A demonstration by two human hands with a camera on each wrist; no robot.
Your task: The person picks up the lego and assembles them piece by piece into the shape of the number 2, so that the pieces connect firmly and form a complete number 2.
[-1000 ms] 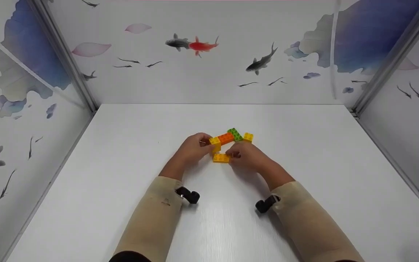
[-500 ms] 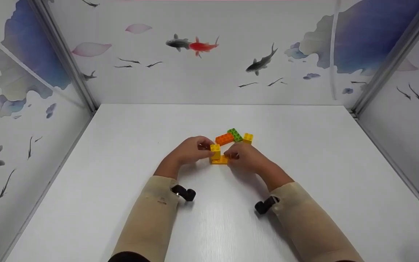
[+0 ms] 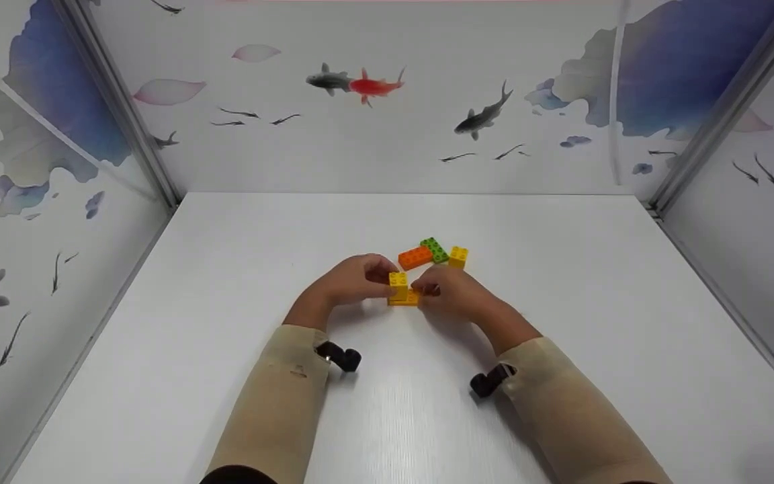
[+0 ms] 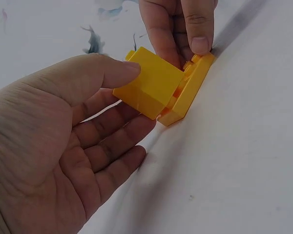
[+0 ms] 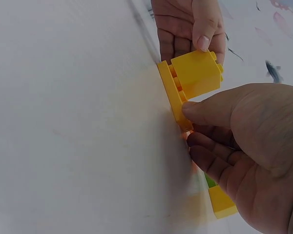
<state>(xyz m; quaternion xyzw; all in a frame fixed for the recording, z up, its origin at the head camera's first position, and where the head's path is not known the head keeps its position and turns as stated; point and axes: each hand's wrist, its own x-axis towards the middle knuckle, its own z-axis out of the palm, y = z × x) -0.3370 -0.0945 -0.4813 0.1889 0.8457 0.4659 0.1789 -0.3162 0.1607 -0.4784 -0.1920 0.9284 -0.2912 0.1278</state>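
My left hand [image 3: 352, 279] pinches a yellow cube-shaped toy building brick [image 3: 398, 286] between thumb and fingers. That brick sits over the left end of a flat, darker yellow brick [image 3: 404, 302], with its studs facing up. In the left wrist view, studs of the flat brick [image 4: 189, 90] show in a narrow gap beneath the cube-shaped brick [image 4: 154, 80]; whether they are fully joined I cannot tell. My right hand [image 3: 457, 292] holds the flat brick's other end, the thumb against its edge in the right wrist view.
Just beyond my hands lie an orange brick [image 3: 415, 257], a green brick [image 3: 435, 249] and another yellow brick [image 3: 458, 257], close together on the white table [image 3: 387, 417]. White walls [image 3: 387, 161] printed with fish enclose the table at the back and sides.
My left hand has brought the yellow cube-shaped brick toward me, away from the orange brick and down over the flat brick's left end. The flat brick has shifted slightly left; my right hand is nearly still.
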